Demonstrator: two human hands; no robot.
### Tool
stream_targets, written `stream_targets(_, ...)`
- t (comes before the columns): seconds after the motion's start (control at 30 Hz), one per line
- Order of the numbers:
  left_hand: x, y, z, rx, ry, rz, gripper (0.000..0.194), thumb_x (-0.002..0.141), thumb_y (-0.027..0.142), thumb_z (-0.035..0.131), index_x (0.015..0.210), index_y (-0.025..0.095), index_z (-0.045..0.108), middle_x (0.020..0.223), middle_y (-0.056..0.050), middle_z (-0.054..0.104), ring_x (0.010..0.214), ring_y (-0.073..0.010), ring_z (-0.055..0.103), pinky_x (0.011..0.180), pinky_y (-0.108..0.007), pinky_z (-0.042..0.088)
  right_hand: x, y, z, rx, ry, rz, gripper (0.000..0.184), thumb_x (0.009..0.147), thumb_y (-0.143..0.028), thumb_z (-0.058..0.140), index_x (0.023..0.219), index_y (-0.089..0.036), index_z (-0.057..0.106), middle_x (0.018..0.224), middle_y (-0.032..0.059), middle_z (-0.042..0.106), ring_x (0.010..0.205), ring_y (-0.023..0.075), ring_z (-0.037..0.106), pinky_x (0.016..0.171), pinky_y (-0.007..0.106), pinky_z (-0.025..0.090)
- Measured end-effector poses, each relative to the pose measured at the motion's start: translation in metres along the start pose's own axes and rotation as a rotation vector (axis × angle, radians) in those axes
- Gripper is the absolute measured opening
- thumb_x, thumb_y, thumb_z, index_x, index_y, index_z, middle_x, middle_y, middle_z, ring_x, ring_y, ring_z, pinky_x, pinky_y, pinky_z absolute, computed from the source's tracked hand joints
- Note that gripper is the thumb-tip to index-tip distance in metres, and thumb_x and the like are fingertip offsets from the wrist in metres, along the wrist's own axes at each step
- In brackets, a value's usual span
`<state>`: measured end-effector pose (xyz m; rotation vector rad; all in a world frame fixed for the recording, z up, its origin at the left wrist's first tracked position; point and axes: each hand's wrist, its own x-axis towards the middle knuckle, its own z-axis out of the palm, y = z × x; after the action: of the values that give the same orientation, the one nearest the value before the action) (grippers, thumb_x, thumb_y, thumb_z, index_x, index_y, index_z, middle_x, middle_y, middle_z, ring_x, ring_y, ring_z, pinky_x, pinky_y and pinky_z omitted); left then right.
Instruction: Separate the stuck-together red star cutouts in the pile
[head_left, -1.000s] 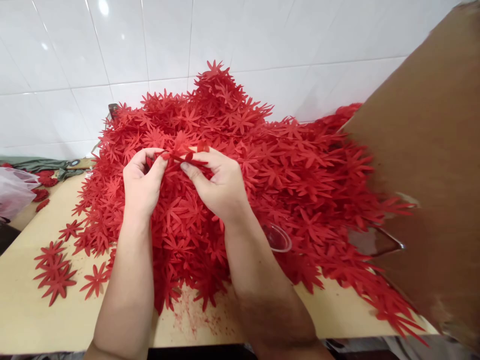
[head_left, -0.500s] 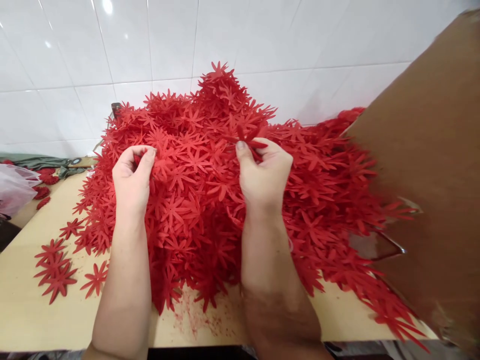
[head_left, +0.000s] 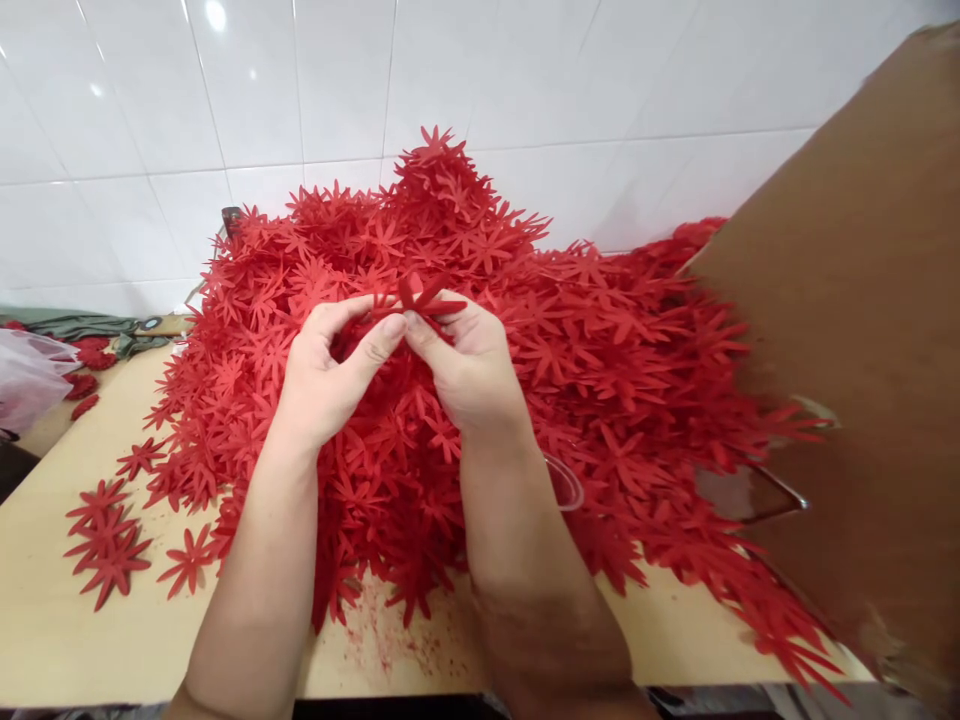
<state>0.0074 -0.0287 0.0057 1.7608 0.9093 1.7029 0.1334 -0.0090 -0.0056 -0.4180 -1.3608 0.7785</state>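
Note:
Over a big heap of red star-shaped fabric flowers, my two hands meet, thumb tips almost touching. Between the thumb and fingers of my right hand is a red artificial flower, its narrow petals spreading upward and to the right. My left hand pinches red petals at the left side of that flower. Whether these petals belong to the same flower or a second one is hard to make out. Both hands are closed, and the fingers behind the petals are partly hidden.
A brown cardboard box stands at the right. Loose red flowers lie on the pale tabletop at left. A clear plastic cup rim shows beside my right forearm. White tiled wall rises behind.
My hands were together, moved apart with a red flower in my right hand, and have come back together. My left hand has moved right, my right hand left.

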Motion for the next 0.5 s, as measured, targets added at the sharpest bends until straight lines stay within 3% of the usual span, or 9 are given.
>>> stream_targets(0.13, 0.003, -0.004, -0.004, -0.081, 0.058, -0.048, 0.033, 0.072, 0.042, 0.066, 0.094, 0.018, 0.068, 0.095, -0.003, 0.067, 0.088, -0.0131, 0.060, 0.084, -0.025, 0.045, -0.001, -0.003, 0.000, -0.264, -0.008, -0.096, 0.025, 0.077, -0.042, 0.062, 0.081, -0.017, 0.064, 0.075, 0.0009, 0.066, 0.075, 0.0122, 0.062, 0.075, 0.026, 0.051)
stream_targets(0.37, 0.006, -0.004, -0.011, -0.138, 0.075, -0.140, 0.012, 0.067, 0.026, 0.069, 0.074, 0.016, 0.068, 0.063, 0.004, 0.060, 0.055, -0.0042, 0.047, 0.057, -0.017, 0.040, -0.002, -0.004, 0.000, -0.481, -0.050, -0.214, 0.021, 0.083, -0.037, 0.055, 0.082, -0.017, 0.064, 0.081, 0.0026, 0.065, 0.078, 0.0134, 0.061, 0.079, 0.029, 0.050)
stream_targets(0.5, 0.007, -0.006, -0.011, -0.159, 0.192, -0.129, 0.008, 0.070, 0.024, 0.065, 0.072, 0.016, 0.064, 0.058, 0.005, 0.055, 0.050, -0.0039, 0.044, 0.056, -0.017, 0.040, -0.001, 0.001, -0.003, -0.515, 0.032, -0.258, 0.019, 0.081, -0.036, 0.058, 0.085, -0.019, 0.066, 0.102, 0.0077, 0.060, 0.102, 0.0184, 0.058, 0.094, 0.036, 0.047)
